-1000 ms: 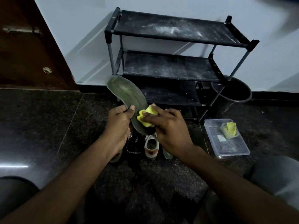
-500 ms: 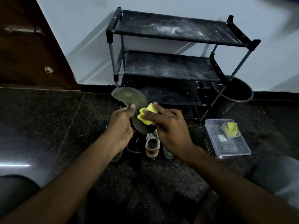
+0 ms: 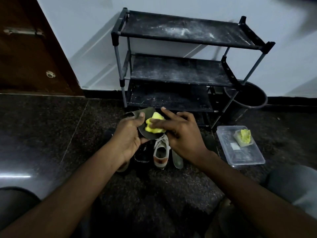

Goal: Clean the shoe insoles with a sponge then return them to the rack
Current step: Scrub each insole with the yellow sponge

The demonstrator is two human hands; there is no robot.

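My left hand (image 3: 127, 134) grips a dark grey-green insole (image 3: 145, 111) by its edge, thumb on top, holding it almost flat in front of the rack. A yellow sponge (image 3: 155, 125) lies pressed on the insole under the fingers of my right hand (image 3: 180, 134). A second insole (image 3: 177, 159) lies on the floor beside a grey and white sneaker (image 3: 161, 152). A black shoe (image 3: 143, 155) stands left of the sneaker. The black three-shelf rack (image 3: 180, 71) stands dusty against the wall, its shelves bare.
A clear plastic tray (image 3: 240, 152) on the floor at right holds a small cup with another yellow sponge (image 3: 245, 136). A black bucket (image 3: 247, 100) stands behind the rack's right legs. A brown door (image 3: 30, 48) is at the left. My knees frame the bottom corners.
The insole has tipped down from nearly upright to almost flat. My right hand keeps the sponge on it and has shifted slightly along the surface.
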